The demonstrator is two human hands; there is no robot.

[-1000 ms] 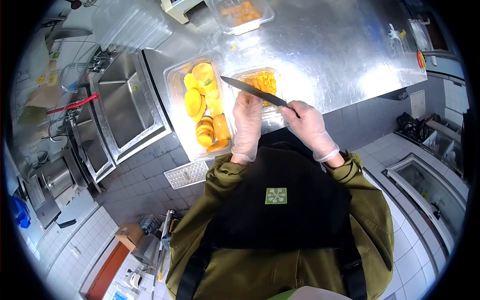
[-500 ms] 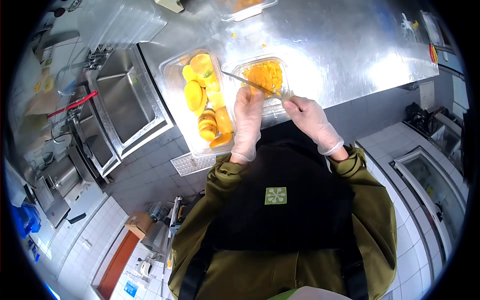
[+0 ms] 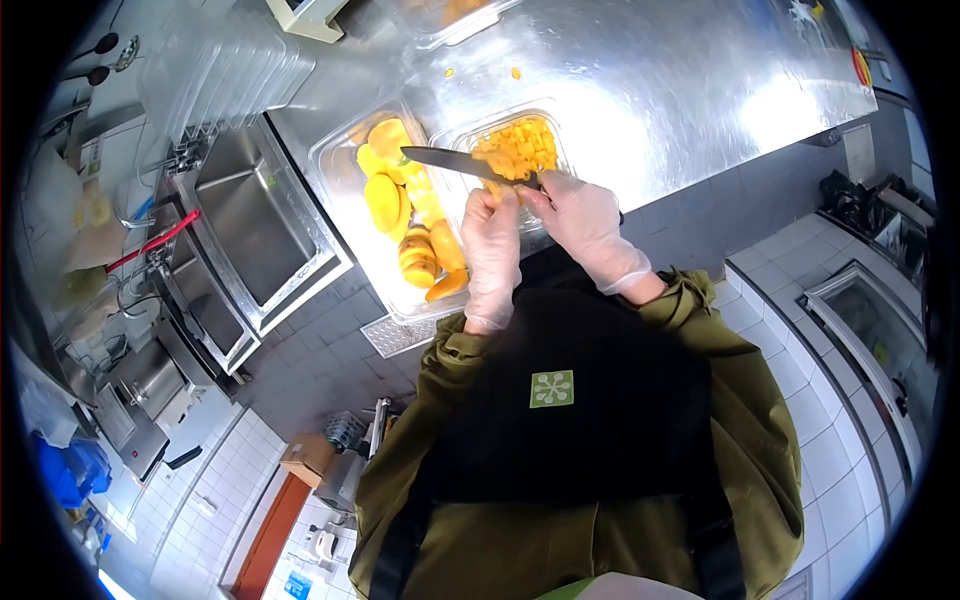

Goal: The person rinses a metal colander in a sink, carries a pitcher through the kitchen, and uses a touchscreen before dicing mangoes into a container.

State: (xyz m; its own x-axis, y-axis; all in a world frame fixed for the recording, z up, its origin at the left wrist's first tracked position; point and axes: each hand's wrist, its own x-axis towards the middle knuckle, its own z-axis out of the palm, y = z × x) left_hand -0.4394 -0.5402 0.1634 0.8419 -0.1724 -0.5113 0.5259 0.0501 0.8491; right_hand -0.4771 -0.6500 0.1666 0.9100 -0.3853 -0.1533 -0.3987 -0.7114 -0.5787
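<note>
My right hand [image 3: 585, 228], in a clear glove, is closed round the handle of a knife [image 3: 440, 158]. The blade points left, its flat side now facing up, over the near side of a clear container [image 3: 553, 112] of diced mango [image 3: 530, 140]. My left hand [image 3: 490, 245], gloved as well, is closed on a soft piece of mango [image 3: 497, 188] against the blade; its fingers partly hide the piece. Left of this stands a longer clear container [image 3: 330, 160] with peeled mango pieces [image 3: 383, 203], one of them scored with cuts.
A steel counter [image 3: 640, 110] carries both containers. Two small yellow bits [image 3: 516, 73] lie beyond them, near another clear container [image 3: 470, 30]. A steel sink [image 3: 255, 220] is at the left, with stacked clear lids or containers [image 3: 215, 75] behind it.
The knife has turned so its broad side shows, and my right hand has moved left, closer to my left hand. Cut mango now bunches by the blade. The whole view has shifted slightly.
</note>
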